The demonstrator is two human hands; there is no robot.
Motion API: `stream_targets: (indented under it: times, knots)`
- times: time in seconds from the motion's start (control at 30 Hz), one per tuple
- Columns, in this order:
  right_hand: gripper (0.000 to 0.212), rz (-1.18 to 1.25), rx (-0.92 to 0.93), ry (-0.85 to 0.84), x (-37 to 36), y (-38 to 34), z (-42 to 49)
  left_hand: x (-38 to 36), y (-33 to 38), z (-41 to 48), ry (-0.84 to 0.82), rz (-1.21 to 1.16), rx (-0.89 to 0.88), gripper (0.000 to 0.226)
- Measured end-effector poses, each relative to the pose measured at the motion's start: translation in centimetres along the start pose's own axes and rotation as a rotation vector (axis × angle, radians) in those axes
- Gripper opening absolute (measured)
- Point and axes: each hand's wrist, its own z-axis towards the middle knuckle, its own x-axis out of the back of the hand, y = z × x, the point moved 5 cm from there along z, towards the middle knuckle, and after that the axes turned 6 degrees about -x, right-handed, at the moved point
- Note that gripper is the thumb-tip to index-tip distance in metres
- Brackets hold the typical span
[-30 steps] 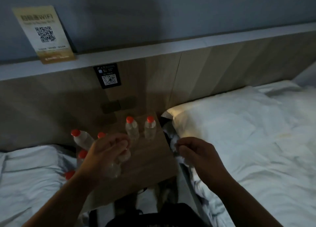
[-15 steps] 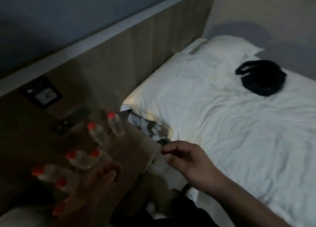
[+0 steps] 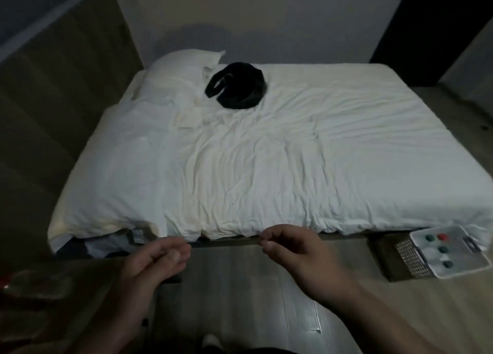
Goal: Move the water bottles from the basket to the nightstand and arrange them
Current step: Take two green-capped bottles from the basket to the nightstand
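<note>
Single head-worn view, wide-angle, looking forward and down across the bed (image 3: 266, 153) from its near long edge. Both hands fill the lower centre, close to the lens. Floor (image 3: 240, 300) spans the bottom of frame.

1. A wide bed (image 3: 266, 153) is filling the middle of the dim room, its white sheet lying wrinkled.
2. A white pillow (image 3: 184, 61) is sitting at the far left corner, with a black bag (image 3: 236, 87) lying just beside it.
3. A wood-panel headboard wall (image 3: 53, 92) is running along the left.
4. Pale plank floor (image 3: 253, 300) is catching a faint glare.
5. A plain grey wall (image 3: 266, 20) is standing behind the bed.
</note>
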Motion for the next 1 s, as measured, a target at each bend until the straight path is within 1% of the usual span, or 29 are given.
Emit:
stream_targets:
  times: [0.03, 0.07, 0.17, 0.23, 0.33, 0.4, 0.53, 0.63, 0.7, 0.77, 0.83, 0.93, 1.0]
  knots:
    - [0.006, 0.012, -0.006, 0.026, 1.8, 0.6, -0.5, -2.1, -0.2, 0.2, -0.017, 0.017, 0.017, 0.018]
    - [0.006, 0.021, -0.013, 0.051, 3.5, 1.4, -1.0, -4.0, -0.5, 0.2, -0.031, 0.040, 0.031, 0.015]
    - [0.006, 0.077, -0.031, 0.095, 8.3, 3.5, -2.6, -10.2, -1.1, 0.3, -0.090, 0.056, 0.058, 0.022]
    - [0.011, 0.104, -0.033, 0.131, 11.7, 4.8, -3.7, -14.7, -1.2, 0.1, -0.139, 0.057, 0.061, 0.026]
    - [0.010, 0.139, -0.019, 0.208, 17.0, 6.2, -5.8, -20.9, -1.8, -0.5, -0.244, 0.080, 0.046, 0.020]
    - [0.012, 0.139, -0.021, 0.272, 20.5, 7.0, -7.7, -25.0, -2.2, -0.9, -0.313, 0.097, 0.048, 0.014]
    - [0.014, 0.154, -0.073, 0.441, 26.5, 9.7, -12.5, -32.4, -2.5, -1.6, -0.447, 0.137, 0.066, 0.016]
    - [0.021, 0.224, -0.114, 0.558, 29.6, 12.0, -16.3, -37.7, -2.4, -1.8, -0.572, 0.154, 0.080, 0.014]
    - [0.015, 0.289, -0.159, 0.678, 31.3, 13.5, -18.9, -41.0, -2.5, -2.1, -0.655, 0.172, 0.100, 0.017]
    - [0.016, 0.343, -0.185, 0.770, 32.5, 14.9, -21.1, -43.9, -2.6, -2.3, -0.735, 0.198, 0.097, 0.020]
    - [0.011, 0.397, -0.213, 0.858, 33.5, 16.1, -22.8, -46.6, -2.8, -2.5, -0.819, 0.216, 0.091, 0.016]
    - [0.017, 0.444, -0.271, 0.961, 34.9, 17.5, -24.4, -49.7, -3.6, -1.8, -0.894, 0.239, 0.099, 0.018]
    - [0.016, 0.437, -0.307, 1.002, 35.8, 18.1, -24.4, -51.4, -4.2, -1.0, -0.937, 0.261, 0.108, 0.021]
